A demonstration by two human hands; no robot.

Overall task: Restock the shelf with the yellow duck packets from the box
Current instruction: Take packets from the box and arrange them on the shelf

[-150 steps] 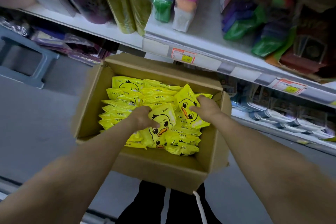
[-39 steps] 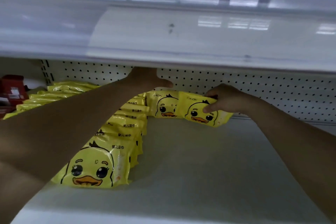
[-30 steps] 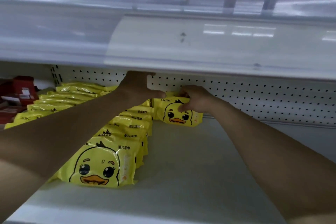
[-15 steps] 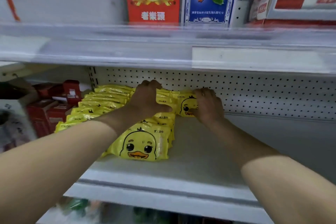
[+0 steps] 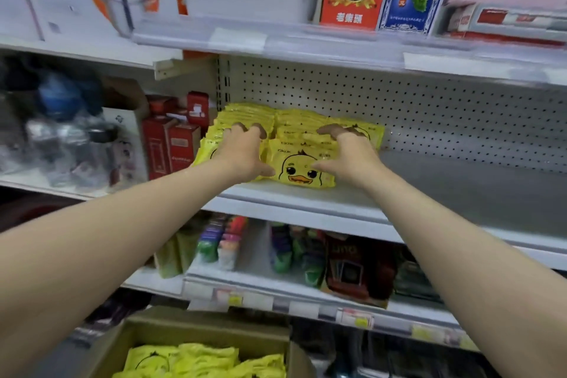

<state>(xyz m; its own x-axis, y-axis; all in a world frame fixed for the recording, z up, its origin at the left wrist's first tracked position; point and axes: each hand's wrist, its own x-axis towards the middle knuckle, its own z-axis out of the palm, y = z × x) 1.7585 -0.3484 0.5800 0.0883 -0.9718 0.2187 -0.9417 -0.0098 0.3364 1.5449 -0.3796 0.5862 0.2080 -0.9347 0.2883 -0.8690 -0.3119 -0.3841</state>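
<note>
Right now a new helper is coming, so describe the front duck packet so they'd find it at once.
Look at the middle shelf with the pegboard back, where yellow packets lie in rows right of red boxes. The front packet lies near the shelf's front edge, between the left hand and right hand; it alone there shows a whole duck face.

Soft indoor light; blur and bending toward the edges.
Light falls from the front: the yellow packets (image 5: 302, 167) are sharp and bright, and the shelf (image 5: 460, 190) under them turns grey toward the back. The upper shelf edge (image 5: 337, 43) is smeared, with pale glare. The bottles (image 5: 61, 132) at left and the box (image 5: 199, 333) at the bottom are blurred; the lower shelves (image 5: 257, 258) are dim. Straight lines curve near the borders.
</note>
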